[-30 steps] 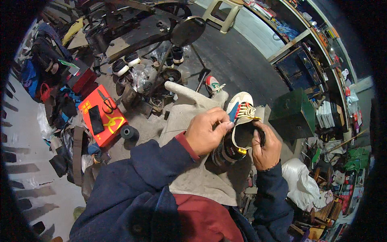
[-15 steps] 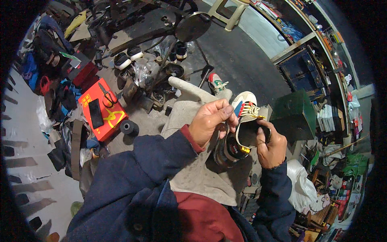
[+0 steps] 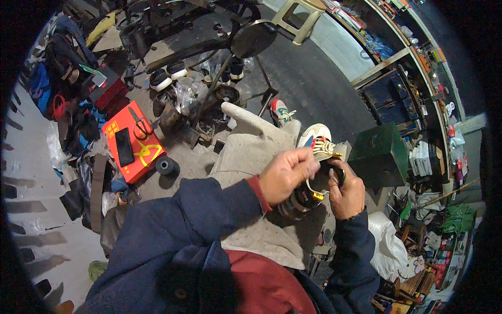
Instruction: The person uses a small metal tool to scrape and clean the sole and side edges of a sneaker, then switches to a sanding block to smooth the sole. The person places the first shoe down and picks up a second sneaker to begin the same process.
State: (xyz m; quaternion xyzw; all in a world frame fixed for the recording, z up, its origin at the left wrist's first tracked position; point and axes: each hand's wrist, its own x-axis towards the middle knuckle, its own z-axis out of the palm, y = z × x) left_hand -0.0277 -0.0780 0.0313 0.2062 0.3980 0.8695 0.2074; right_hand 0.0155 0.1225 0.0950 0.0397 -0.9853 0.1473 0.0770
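A cream sneaker (image 3: 316,134) with red and blue patches and cream laces sits over my lap, its toe pointing away from me. My right hand (image 3: 346,191) grips the far right edge of its dark opening, fingers curled over the collar. My left hand (image 3: 288,175) is closed in a pinch at the left side of the opening; what lies between its fingertips is hidden. A thin dark thread (image 3: 230,171) crosses the beige cloth (image 3: 246,149) on my lap towards this hand. Below the shoe shows a dark, glossy rounded object (image 3: 297,205). Another sneaker (image 3: 281,111) with red and green rests beyond.
On the left, scissors (image 3: 139,124) and a black phone (image 3: 124,147) lie on a red box (image 3: 137,167), beside a black thread spool (image 3: 167,166). A green metal box (image 3: 379,154) stands right. Ahead are a metal stand (image 3: 253,38) and a plastic stool (image 3: 299,20).
My left hand has moved right and closer to the shoe opening, now covering part of it. My right hand has shifted slightly down and left, still at the collar.
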